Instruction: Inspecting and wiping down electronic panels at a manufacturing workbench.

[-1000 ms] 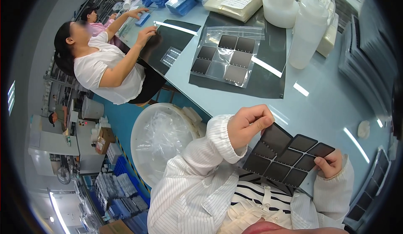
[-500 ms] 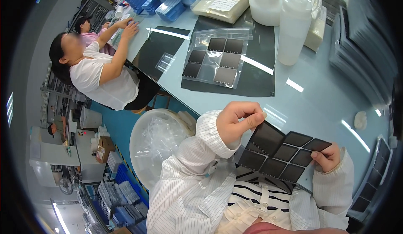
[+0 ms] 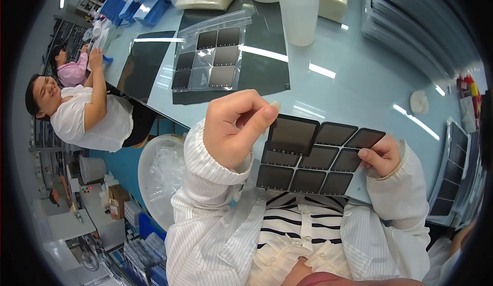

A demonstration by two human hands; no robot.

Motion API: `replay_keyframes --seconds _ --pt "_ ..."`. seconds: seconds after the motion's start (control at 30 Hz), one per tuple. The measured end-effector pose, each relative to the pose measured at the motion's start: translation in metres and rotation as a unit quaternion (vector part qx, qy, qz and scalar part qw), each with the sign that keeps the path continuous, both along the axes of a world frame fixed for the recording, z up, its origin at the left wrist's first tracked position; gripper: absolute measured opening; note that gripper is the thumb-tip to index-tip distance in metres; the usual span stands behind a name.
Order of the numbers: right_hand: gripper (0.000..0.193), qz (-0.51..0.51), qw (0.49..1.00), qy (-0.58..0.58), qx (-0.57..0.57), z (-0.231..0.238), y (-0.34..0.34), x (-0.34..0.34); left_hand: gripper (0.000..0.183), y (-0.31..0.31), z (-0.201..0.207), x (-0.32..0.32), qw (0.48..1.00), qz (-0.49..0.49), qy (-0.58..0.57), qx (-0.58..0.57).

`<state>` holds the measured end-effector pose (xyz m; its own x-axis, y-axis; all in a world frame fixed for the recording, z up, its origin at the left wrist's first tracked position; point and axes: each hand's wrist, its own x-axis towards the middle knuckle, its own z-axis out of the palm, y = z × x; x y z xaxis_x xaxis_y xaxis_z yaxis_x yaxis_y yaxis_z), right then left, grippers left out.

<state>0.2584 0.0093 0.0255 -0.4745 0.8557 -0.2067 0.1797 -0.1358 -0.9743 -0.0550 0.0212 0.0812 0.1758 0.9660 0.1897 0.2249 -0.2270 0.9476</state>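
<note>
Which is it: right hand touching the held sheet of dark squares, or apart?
Touching. In the head view, the right hand grips the sheet of dark squares, thumb on its front.

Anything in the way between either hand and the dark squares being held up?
Nothing visible. The left hand pinches the front dark square by its upper left corner; the right hand grips the sheet of dark squares behind it at the right edge, thumb on the face.

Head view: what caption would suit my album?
The left hand pinches one dark square, overlapping a grid of dark squares held in the right hand.
</note>
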Motion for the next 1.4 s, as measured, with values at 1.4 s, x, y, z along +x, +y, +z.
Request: replay_keyframes --seconds 1.4 --pt "0.039 0.026 0.996 0.03 0.079 -0.008 -0.005 0.0 0.028 0.007 -0.037 0.02 0.983 -0.171 0.006 0.065"
